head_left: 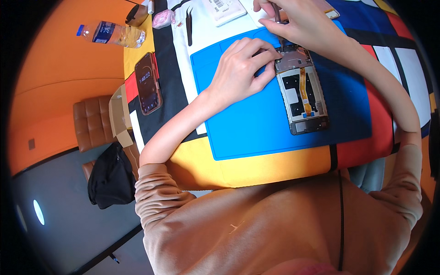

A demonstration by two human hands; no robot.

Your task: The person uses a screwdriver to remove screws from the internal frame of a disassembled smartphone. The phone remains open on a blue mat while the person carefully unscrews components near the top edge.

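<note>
A smartphone with its back off point(305, 87) lies on a blue work mat point(243, 133), baring a grey metal cover plate, an orange ribbon cable and a white and black bay. My left hand point(243, 68) is closed at its upper left edge, index finger and thumb against the frame. Above the phone's top end, my right hand point(298, 23) grips a thin screwdriver point(277, 13) held nearly upright. Its tip comes down at the top left of the phone, close to my left fingertips; the exact contact point is too small to make out.
Left of the mat lie black tweezers point(189, 26), a pink packet point(163, 19) and a phone with a lit screen point(148, 85). A water bottle point(112, 35) lies at the far left. A white panel point(224, 10) sits beyond the mat; the colour-block tablecloth point(256, 172) hangs over the near edge.
</note>
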